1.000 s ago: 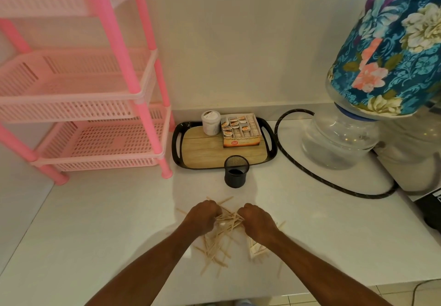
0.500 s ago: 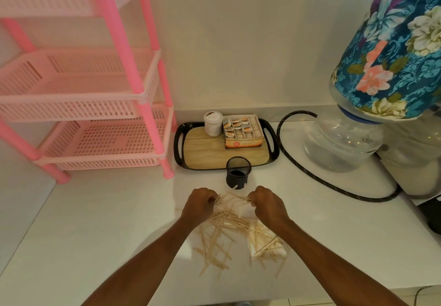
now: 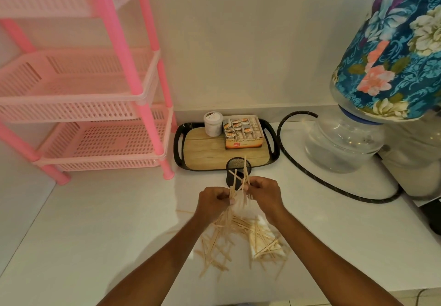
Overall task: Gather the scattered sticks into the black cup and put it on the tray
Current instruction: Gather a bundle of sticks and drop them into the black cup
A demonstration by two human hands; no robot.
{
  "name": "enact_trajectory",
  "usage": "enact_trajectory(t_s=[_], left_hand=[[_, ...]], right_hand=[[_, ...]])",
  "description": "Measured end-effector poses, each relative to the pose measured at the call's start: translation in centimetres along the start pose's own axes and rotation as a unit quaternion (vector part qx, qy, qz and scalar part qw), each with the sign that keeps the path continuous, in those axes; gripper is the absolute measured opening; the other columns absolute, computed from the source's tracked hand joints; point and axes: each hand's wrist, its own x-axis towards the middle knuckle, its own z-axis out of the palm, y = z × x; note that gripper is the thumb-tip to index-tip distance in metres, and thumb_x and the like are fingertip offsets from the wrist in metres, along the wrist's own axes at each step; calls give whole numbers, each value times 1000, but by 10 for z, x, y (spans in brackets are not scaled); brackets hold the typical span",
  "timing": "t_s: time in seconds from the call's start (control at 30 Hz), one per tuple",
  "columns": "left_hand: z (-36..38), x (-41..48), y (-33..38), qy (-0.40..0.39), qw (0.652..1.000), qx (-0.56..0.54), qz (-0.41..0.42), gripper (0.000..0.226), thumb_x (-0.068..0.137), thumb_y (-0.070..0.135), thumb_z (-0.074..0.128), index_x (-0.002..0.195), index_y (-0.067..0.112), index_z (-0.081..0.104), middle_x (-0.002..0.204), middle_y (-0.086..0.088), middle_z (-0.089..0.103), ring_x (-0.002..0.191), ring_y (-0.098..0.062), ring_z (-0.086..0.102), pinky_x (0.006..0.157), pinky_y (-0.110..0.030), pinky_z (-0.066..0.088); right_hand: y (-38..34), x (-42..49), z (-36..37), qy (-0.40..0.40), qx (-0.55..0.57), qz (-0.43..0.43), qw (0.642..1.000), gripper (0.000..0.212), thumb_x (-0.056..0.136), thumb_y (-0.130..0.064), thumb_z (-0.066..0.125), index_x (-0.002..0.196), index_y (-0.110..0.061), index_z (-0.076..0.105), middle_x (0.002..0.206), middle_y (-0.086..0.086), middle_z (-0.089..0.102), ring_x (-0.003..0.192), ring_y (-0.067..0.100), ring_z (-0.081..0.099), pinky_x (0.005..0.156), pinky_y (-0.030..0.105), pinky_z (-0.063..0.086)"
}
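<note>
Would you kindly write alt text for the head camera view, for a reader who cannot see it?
The left hand and right hand hold wooden sticks upright at a black mesh cup on a white counter; more sticks lie scattered nearer the camera. Behind the cup, a tray carries a box and jar.

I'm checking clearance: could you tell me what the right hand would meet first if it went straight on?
Apart from the sticks it grips, the right hand would probably meet the black cup just ahead, short of the tray; depth is hard to judge.
</note>
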Motion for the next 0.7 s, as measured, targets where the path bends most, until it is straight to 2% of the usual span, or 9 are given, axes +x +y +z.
enact_trajectory(t_s=[0.07, 0.13, 0.23, 0.33, 0.4, 0.47, 0.6, 0.7], left_hand=[[6, -2, 2, -6, 1000, -21, 2, 20, 83, 12, 82, 98, 24, 86, 85, 4, 82, 79, -16, 76, 82, -33, 65], [11, -3, 3, -1, 999, -45, 2, 16, 83, 14, 82, 94, 25, 86, 83, 1, 82, 81, -23, 78, 83, -42, 66], [19, -4, 3, 8, 996, -88, -12, 14, 82, 13, 84, 89, 25, 86, 80, 1, 81, 75, -20, 77, 81, -42, 67], [23, -3, 4, 13, 990, -138, -18, 16, 86, 7, 82, 92, 21, 85, 82, -2, 82, 79, -23, 80, 76, -36, 68], [25, -2, 8, 15, 983, -181, -20, 17, 88, 4, 80, 97, 17, 85, 87, -7, 83, 85, -26, 81, 80, -41, 68], [27, 1, 13, 27, 980, -197, -19, 16, 88, 3, 79, 100, 13, 84, 90, -10, 83, 86, -27, 82, 83, -47, 67], [28, 8, 20, 54, 975, -217, -13, 18, 86, -4, 78, 93, 12, 84, 87, -10, 83, 84, -27, 82, 83, -51, 67], [25, 14, 24, 75, 978, -192, 11, 18, 84, 0, 82, 90, 17, 85, 84, -6, 83, 81, -26, 82, 82, -49, 67]], right_hand=[[-2, -1, 2, -24, 58, 18, 998, 16, 91, -5, 74, 94, -18, 84, 89, 7, 81, 83, 21, 75, 76, 31, 62], [-1, -3, 4, -35, 87, 32, 995, 15, 92, -6, 74, 98, -16, 83, 92, 9, 82, 89, 28, 78, 81, 37, 64], [2, -5, 5, -22, 85, 36, 995, 14, 92, -6, 75, 99, -15, 84, 91, 8, 82, 91, 30, 79, 85, 40, 65], [5, -6, 5, -2, 48, 26, 999, 13, 90, -10, 77, 95, -20, 85, 88, 2, 82, 90, 22, 79, 82, 33, 64], [5, -5, 4, 0, 19, 11, 1000, 12, 90, -15, 78, 93, -24, 86, 87, -3, 82, 88, 14, 78, 78, 27, 62], [2, -4, 4, -5, 25, 8, 1000, 12, 89, -16, 78, 93, -25, 86, 86, -3, 82, 87, 14, 78, 76, 26, 63], [-5, 1, 3, -5, 6, -16, 1000, 13, 86, -20, 83, 95, -28, 86, 84, -7, 81, 82, 8, 77, 74, 21, 61], [-13, 8, -2, -36, 40, -22, 998, 15, 84, -14, 84, 97, -22, 85, 87, -1, 82, 86, 18, 80, 73, 24, 63]])
